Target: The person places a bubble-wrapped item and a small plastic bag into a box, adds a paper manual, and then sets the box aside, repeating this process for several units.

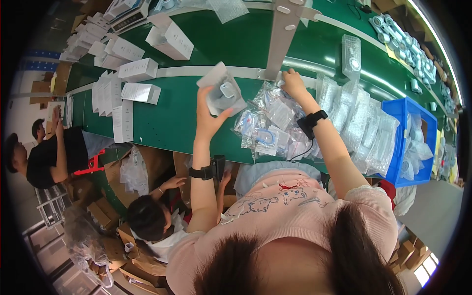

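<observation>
My left hand [208,118] is closed round the side of an open white box [209,81], tilted above the green table. A pale object with a rounded square face [227,89] shows inside it. My right hand [294,84] reaches over the far edge of a heap of small clear plastic bags [281,113], its fingers curled together. Whether they pinch a bag is too small to tell. Some bags hold thin cables and light-coloured parts.
Bubble-wrapped packages [361,120] lie in a row right of the bags, beside a blue crate [397,142]. White boxes [129,93] stand at the left. A metal post [282,39] rises behind my right hand. One person [150,219] is low beside me; others are further left.
</observation>
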